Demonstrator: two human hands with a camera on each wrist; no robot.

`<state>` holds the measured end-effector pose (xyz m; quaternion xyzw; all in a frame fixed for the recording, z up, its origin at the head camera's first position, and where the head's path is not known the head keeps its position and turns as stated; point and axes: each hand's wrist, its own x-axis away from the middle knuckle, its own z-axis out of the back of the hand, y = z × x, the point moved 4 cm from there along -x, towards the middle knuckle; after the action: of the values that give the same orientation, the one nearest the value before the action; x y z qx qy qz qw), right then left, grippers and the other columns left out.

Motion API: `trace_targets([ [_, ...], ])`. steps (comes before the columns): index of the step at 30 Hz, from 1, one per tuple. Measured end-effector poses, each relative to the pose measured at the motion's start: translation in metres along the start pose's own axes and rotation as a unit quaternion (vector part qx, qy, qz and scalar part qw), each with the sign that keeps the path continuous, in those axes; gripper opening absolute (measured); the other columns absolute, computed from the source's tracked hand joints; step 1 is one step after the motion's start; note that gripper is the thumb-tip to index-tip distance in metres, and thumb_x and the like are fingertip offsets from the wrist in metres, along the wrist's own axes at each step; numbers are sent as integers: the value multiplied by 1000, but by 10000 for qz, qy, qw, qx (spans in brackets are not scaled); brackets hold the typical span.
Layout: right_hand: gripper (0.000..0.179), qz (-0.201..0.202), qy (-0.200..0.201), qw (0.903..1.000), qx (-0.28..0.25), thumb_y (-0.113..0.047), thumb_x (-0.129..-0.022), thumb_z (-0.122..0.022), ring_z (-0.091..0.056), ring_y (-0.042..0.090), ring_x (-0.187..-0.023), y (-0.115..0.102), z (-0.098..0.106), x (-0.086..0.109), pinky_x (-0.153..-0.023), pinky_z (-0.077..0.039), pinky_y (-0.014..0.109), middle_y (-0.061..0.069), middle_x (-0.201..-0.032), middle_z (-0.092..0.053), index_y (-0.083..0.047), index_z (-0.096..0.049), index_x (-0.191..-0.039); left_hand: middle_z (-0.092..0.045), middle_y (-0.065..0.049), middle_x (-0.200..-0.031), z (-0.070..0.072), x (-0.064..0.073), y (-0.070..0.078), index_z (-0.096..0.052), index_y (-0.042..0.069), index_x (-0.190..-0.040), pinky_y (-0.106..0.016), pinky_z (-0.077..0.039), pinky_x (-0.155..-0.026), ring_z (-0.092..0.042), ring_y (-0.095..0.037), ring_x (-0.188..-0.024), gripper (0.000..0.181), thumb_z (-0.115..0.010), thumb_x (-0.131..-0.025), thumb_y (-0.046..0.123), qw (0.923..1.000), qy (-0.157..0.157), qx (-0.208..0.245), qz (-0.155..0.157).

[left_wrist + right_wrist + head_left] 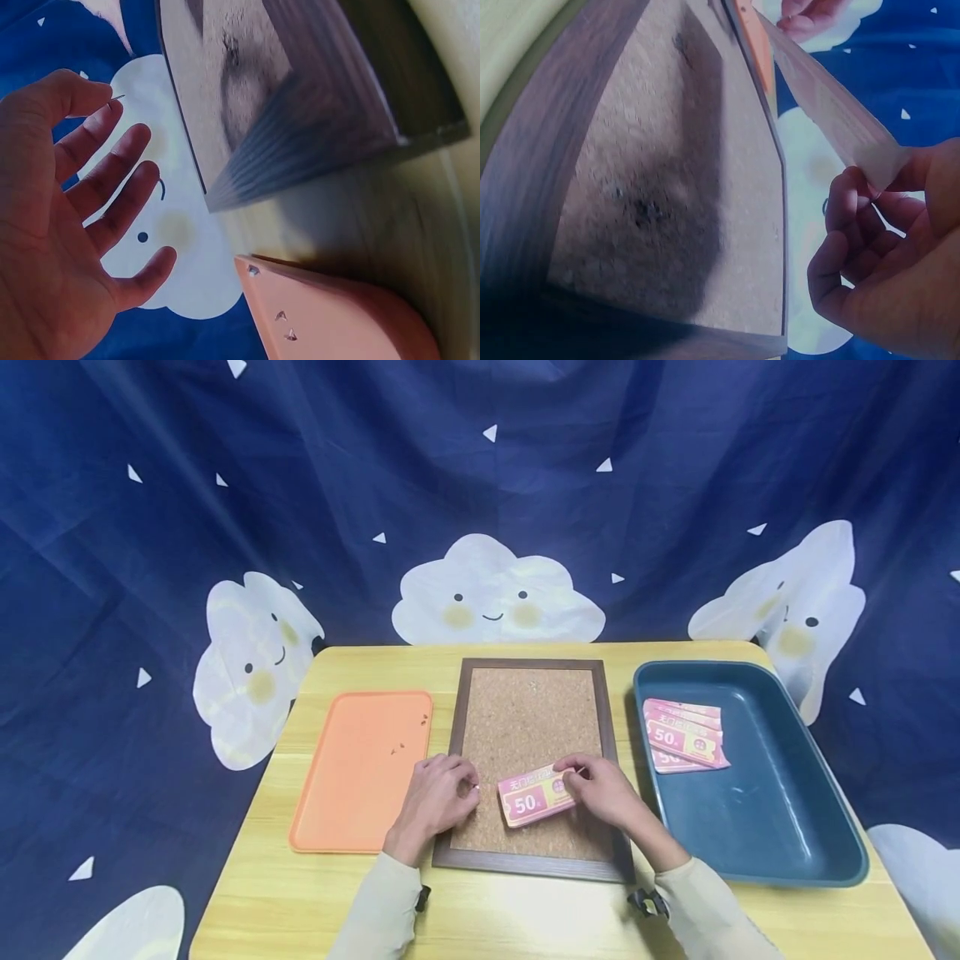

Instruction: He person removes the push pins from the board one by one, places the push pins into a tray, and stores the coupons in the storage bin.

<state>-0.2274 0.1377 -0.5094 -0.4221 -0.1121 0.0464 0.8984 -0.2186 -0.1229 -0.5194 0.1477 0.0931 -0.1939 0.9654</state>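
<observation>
A pink and yellow paper coupon (525, 802) marked 50 is held above the lower part of a brown-framed corkboard (525, 710). My right hand (603, 789) pinches its right end between thumb and index finger; in the right wrist view the coupon (832, 105) stretches away from the fingertips, apart from the cork. To the coupon's left, my left hand (442, 793) hovers by the board's left edge. In the left wrist view its thumb and index finger pinch a small thumbtack (118, 97), only the thin point showing, while the other fingers are spread.
Left of the board lies an orange tray (352, 777) with several small tacks (397, 749) near its right side. A deep blue-green bin (780, 810) stands on the right, with several coupons (682, 739) overlapping inside. Behind the wooden table (255, 893) hangs a blue curtain (480, 460).
</observation>
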Motion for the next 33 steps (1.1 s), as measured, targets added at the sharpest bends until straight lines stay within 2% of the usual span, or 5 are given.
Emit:
trace_targets([
  [5,19,-25,106,9999,52,-13,-92,-55,-54,15,-77,3,7,-1,-66,-43,28,4,-95,-67,-14,-71,-103,-71,10,-101,2,0,-5,-70,26,-81,-44,-45,-90,-62,-13,-91,6,-69,-75,28,9999,79,51,115],
  [12,18,5,322,9994,161,-15,-86,-65,-52,15,-74,5,18,-1,-63,-41,28,3,-86,-64,-13,-71,-102,-71,12,-100,2,0,-13,-68,26,-81,-46,-44,-92,-62,-14,-95,6,-69,-75,27,9996,113,138,216],
  [17,20,51,553,9981,278,-15,-82,-70,-52,15,-76,10,28,-3,-65,-41,27,4,-87,-64,-12,-72,-102,-70,12,-96,2,0,-19,-69,26,-80,-44,-45,-88,-62,-13,-91,5,-69,-75,27,9993,196,124,304],
  [25,21,-1,556,9984,50,-14,-86,-67,-55,17,-81,20,42,-3,-64,-43,27,10,-98,-68,-9,-71,-106,-69,10,-90,4,-1,-26,-72,22,-81,-45,-47,-81,-62,-16,-86,7,-69,-77,27,9989,283,36,361],
  [33,22,-133,666,9977,-13,-16,-88,-65,-55,19,-81,27,53,-3,-63,-44,26,10,-94,-66,-9,-70,-108,-71,9,-93,7,-1,-34,-71,25,-80,-45,-47,-84,-62,-16,-86,4,-72,-76,26,9983,312,42,497],
])
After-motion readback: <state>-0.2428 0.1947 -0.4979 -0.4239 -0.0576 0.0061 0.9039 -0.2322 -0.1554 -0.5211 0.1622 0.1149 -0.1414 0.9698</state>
